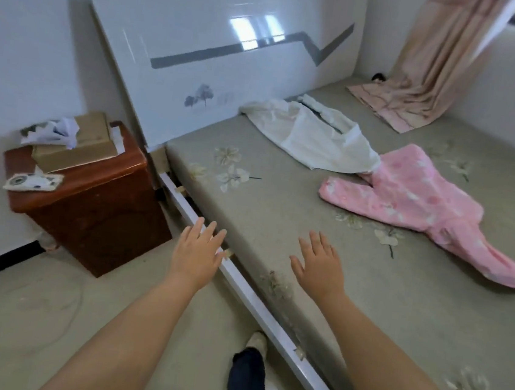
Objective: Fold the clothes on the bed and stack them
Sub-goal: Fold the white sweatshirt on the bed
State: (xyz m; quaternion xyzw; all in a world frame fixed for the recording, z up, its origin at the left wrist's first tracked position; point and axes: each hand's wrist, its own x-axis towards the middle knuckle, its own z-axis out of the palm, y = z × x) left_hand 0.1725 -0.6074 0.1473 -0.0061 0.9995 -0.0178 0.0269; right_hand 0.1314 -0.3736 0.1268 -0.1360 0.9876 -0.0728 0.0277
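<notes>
A white garment (pixel 313 134) lies spread out unfolded near the head of the bed (pixel 279 216). To its right a pink patterned garment (pixel 414 198) lies unfolded, its upper end touching the white one. My left hand (pixel 196 252) hovers with straight fingers over the bed's near edge and holds nothing. Over the mattress, well short of both garments, my right hand (pixel 318 264) is stretched out with spread fingers, also holding nothing.
A brown bedside cabinet (pixel 90 202) with a cardboard box (pixel 77 144) and papers stands left of the bed. The white headboard (pixel 218 73) leans at the back. A pink curtain (pixel 421 78) drapes onto the bed's far corner. My foot (pixel 255 342) stands beside the white bed rail.
</notes>
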